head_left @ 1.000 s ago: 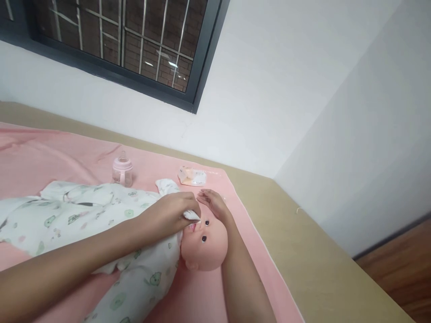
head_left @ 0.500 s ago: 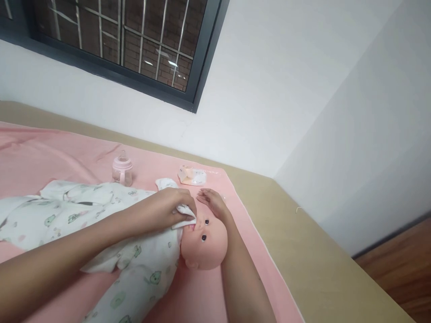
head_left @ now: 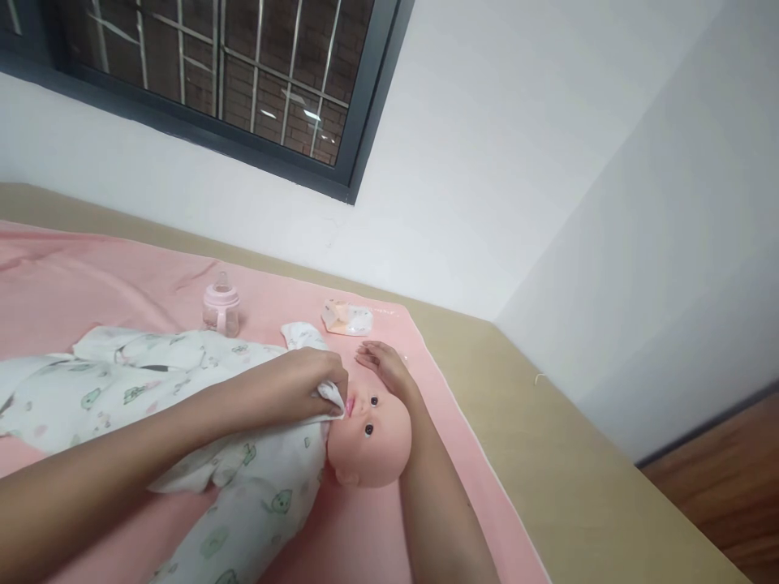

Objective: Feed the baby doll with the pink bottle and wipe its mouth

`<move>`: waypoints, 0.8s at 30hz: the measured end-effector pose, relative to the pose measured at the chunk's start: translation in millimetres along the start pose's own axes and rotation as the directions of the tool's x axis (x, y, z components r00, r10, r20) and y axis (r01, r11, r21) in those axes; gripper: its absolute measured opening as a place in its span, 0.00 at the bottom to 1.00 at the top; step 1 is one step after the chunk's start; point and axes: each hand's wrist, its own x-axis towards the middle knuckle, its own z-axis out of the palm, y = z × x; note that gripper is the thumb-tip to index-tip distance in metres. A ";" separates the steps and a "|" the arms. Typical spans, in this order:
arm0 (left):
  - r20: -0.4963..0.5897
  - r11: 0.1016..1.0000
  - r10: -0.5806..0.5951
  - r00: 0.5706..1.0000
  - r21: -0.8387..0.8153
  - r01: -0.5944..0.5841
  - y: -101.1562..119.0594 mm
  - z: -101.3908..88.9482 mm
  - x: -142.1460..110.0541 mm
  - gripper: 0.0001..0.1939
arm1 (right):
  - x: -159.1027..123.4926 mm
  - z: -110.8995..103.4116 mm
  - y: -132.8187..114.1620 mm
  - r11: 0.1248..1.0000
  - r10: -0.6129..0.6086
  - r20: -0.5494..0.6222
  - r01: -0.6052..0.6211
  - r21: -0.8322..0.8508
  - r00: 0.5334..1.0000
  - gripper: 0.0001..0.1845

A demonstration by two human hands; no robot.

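Note:
A baby doll [head_left: 371, 442] lies on a pink blanket [head_left: 79, 280], dressed in a white printed garment [head_left: 152, 389], its head toward the right. My left hand [head_left: 304, 385] is closed on a small white wipe [head_left: 332, 399] pressed at the doll's chin, just below the mouth. My right hand [head_left: 386, 369] rests with fingers stretched flat on the far side of the doll's head, holding it steady. My right forearm runs behind the head toward the bottom edge.
A pink baby bottle [head_left: 221, 306] stands on the blanket behind the doll. A pack of wipes [head_left: 346, 318] lies near the blanket's far right corner. The tan surface [head_left: 565, 470] ends at white walls; a barred window [head_left: 213, 65] is above.
My left hand has slid the wipe from the doll's nose and mouth down toward the chin, moving leftward. The right hand and the doll have stayed in place.

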 end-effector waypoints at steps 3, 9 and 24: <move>-0.011 1.000 -0.008 1.000 0.018 0.008 -3.1 1.0 1.8 0.08 | 1.5 -0.7 1.3 1.000 -0.001 -0.003 0.001 -0.002 1.000 0.06; -0.039 0.999 -0.018 0.999 0.046 0.020 -5.3 2.2 2.9 0.08 | 2.6 -1.1 2.1 1.000 0.001 -0.011 -0.001 -0.014 1.000 0.05; -0.121 0.999 -0.023 0.992 0.023 0.026 -12.6 11.0 8.4 0.09 | 2.1 0.1 1.3 0.999 -0.002 -0.017 0.001 -0.046 1.000 0.02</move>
